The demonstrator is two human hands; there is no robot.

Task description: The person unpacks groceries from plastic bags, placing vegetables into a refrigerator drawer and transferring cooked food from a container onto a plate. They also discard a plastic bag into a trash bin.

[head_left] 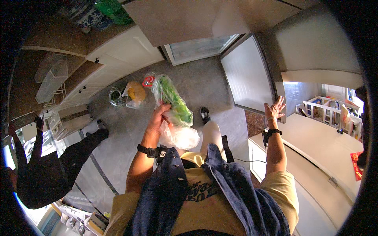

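Note:
My left hand point(158, 118) grips a clear plastic bag of green leafy vegetables point(172, 101), held above the grey floor. The bag's lower end bunches brightly lit under the hand. My right hand point(274, 109), fingers spread, is at the outer edge of an open refrigerator door point(248, 73); whether the palm touches it I cannot tell. Behind the door an open compartment or drawer point(200, 48) shows. On the floor beyond the vegetables lie a bag with yellow-orange contents point(135, 91), a clear bag with dark contents point(117, 96) and a package with a red circular part point(149, 80).
A person in dark clothes point(44, 177) stands at the left, arms raised. White cabinets point(127, 53) line the upper left, near a clear plastic container point(53, 79). At the right are a white door panel point(322, 132) and a white rack point(333, 112). A thin cable point(251, 161) hangs by my right arm.

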